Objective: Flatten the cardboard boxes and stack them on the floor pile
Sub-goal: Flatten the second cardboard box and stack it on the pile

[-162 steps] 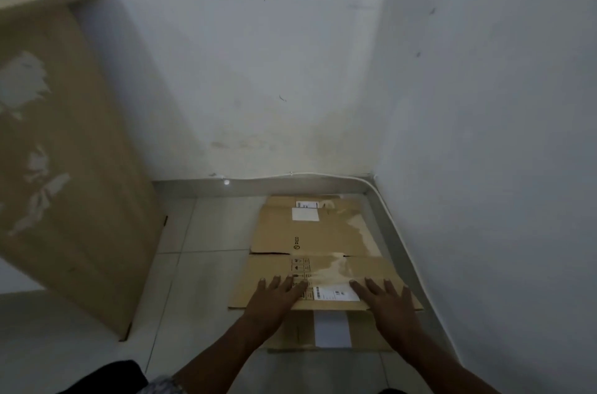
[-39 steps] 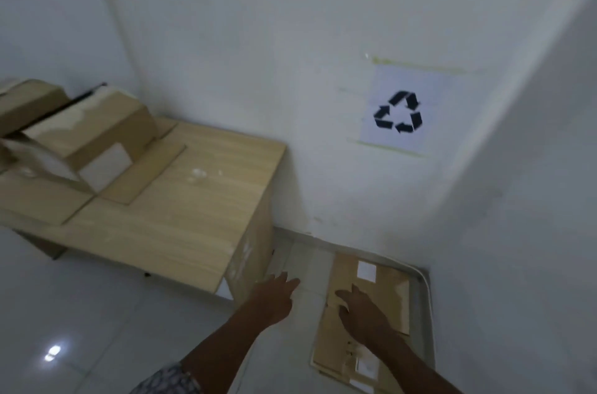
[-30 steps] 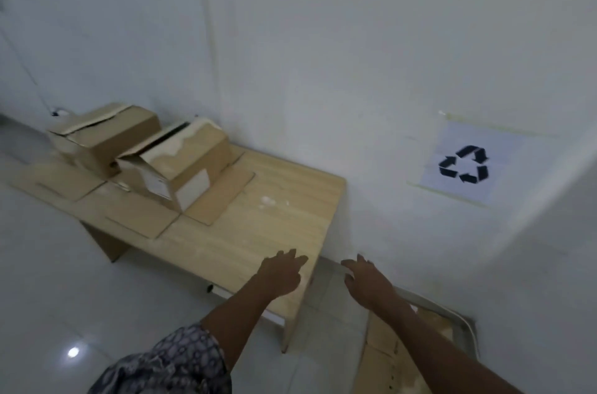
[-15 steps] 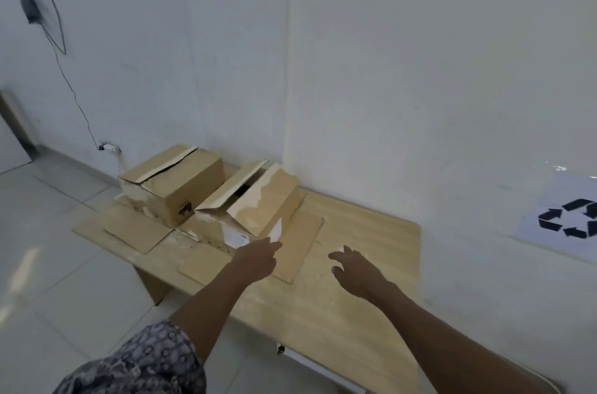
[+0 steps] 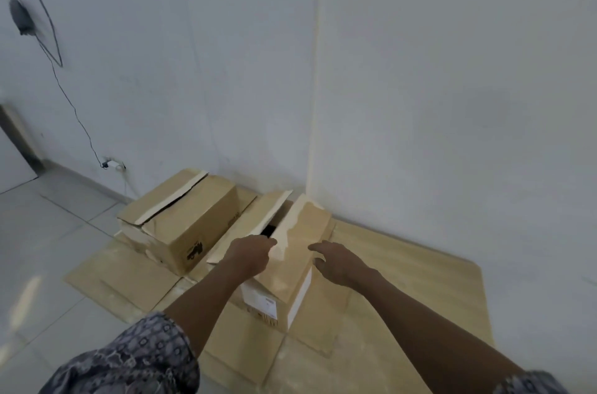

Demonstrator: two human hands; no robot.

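Two brown cardboard boxes stand on a low wooden table (image 5: 410,277) against the white wall. The nearer box (image 5: 300,229) has torn top flaps parted by a dark gap, a white label on its front, and bottom flaps spread flat on the table. My left hand (image 5: 248,253) rests with curled fingers on the near end of its left top flap; a grip cannot be made out. My right hand (image 5: 336,262) hovers open just right of the box, fingers apart. The farther box (image 5: 184,216) sits to the left, nearly closed. The floor pile is out of view.
A jutting wall corner (image 5: 311,135) stands right behind the nearer box. A cable runs down the left wall to a socket (image 5: 111,164) near the floor. Grey floor tiles (image 5: 48,225) lie left of the table. My patterned sleeve (image 5: 129,358) fills the bottom left.
My view has swung up and left from the flattened pile on the floor to the table. Both hands have moved forward to the nearer box, the left one reaching its top flap.
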